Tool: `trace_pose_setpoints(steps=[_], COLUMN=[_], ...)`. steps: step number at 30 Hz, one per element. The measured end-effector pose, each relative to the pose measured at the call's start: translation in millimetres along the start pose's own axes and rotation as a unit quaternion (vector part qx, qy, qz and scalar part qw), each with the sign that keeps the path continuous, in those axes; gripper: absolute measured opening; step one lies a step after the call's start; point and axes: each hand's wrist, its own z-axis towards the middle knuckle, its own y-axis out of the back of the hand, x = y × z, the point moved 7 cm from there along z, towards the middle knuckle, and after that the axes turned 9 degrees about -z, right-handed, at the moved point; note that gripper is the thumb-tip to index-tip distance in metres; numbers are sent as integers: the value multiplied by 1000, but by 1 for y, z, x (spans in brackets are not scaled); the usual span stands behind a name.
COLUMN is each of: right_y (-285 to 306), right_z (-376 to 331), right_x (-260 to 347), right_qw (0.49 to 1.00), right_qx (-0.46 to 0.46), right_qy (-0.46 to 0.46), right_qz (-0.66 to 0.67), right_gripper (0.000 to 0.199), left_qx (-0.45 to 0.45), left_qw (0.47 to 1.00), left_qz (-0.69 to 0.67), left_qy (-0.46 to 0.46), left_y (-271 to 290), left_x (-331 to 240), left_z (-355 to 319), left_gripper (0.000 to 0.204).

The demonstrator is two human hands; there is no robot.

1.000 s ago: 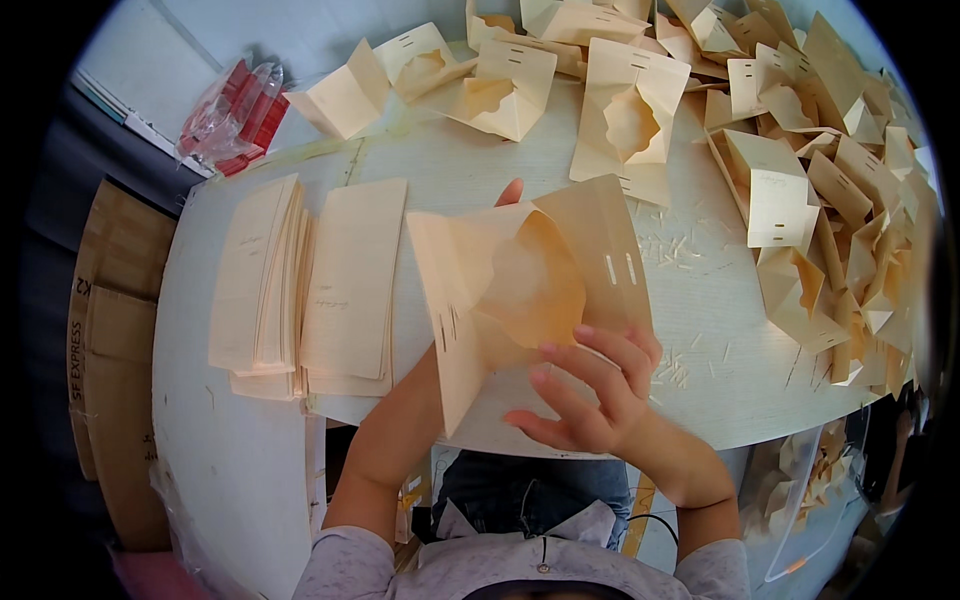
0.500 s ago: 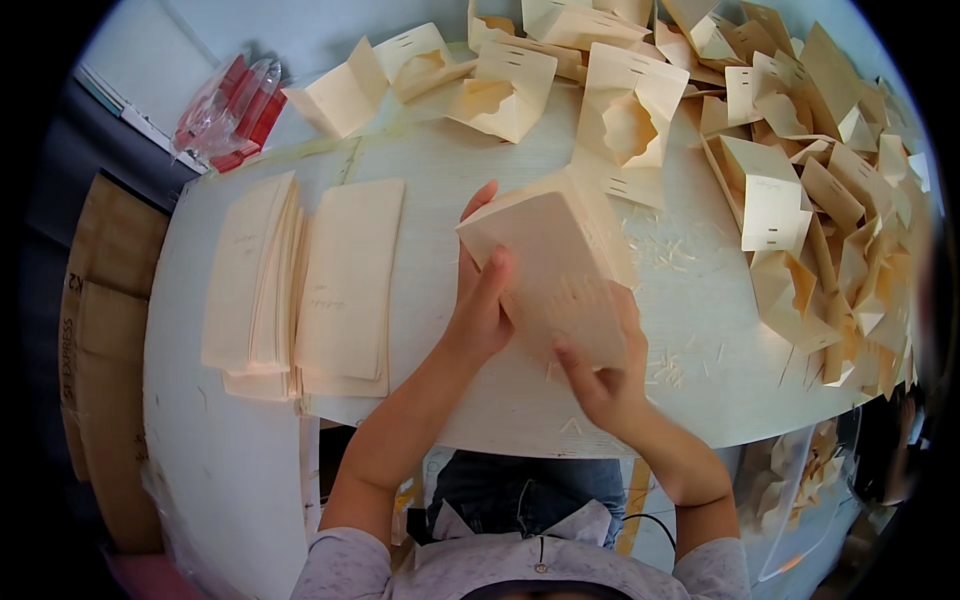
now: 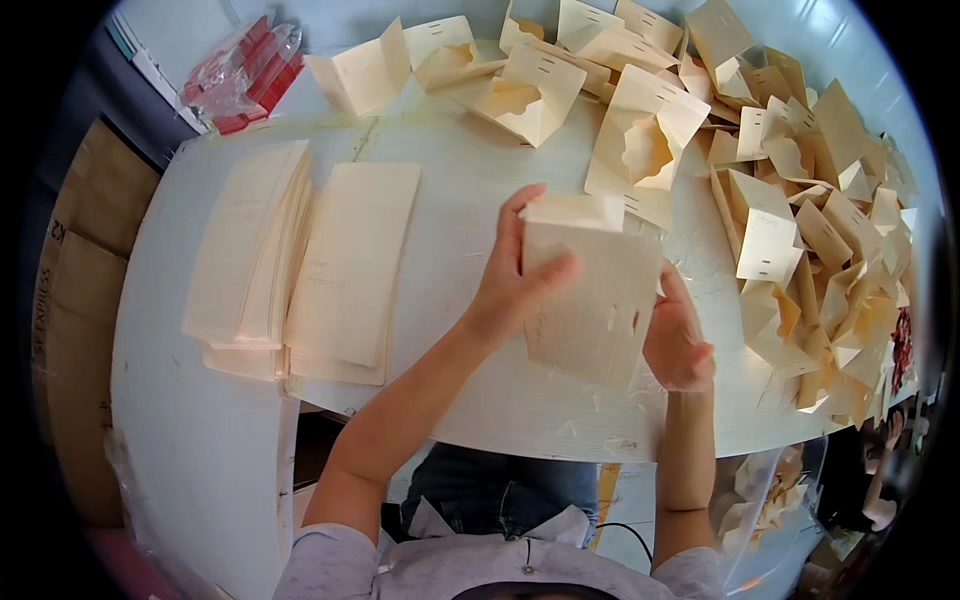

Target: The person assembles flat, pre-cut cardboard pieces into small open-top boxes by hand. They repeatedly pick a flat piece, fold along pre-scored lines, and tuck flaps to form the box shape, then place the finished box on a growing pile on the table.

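Observation:
Over the middle of the table, my left hand (image 3: 520, 270) is closed on a folded cream cardboard piece (image 3: 590, 290). Its thumb lies across the front face, and its fingers reach up behind the left edge. A paler flap stands out at the top of the piece, and the lower part is smeared by motion. My right hand (image 3: 682, 335) is beside the piece's right edge, fingers partly stretched and thumb off the card. Whether its fingertips touch the edge, I cannot tell. To the left lie two stacks of flat cream cardboard sheets (image 3: 245, 250) (image 3: 355, 270).
A large heap of folded cardboard pieces (image 3: 765, 215) fills the table's right side. Several more with ragged cut-outs (image 3: 645, 140) stand along the back. Red plastic-wrapped packs (image 3: 245, 80) sit back left. Thin scraps litter the tabletop (image 3: 480, 400). Brown cartons (image 3: 85, 320) stand far left.
The cardboard piece has turned more upright and moved a little right. My right hand has shifted from gripping its lower corner to beside its right edge. The view has shifted slightly.

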Motion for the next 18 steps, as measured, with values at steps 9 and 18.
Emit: trace_pose_setpoints(steps=[9,18], right_y=[-27,-29], right_z=[6,4], right_x=[-7,-10], right_qw=[998,997], right_qx=[-57,-60], right_qy=[1,-41], right_qz=[-29,-12], right_gripper=[107,107], left_qx=[23,97], left_qw=[1000,993], left_qz=[-11,-50], left_qy=[-12,34], left_y=[-15,-19], left_x=[2,10], left_z=[-10,-11], left_gripper=[80,91])
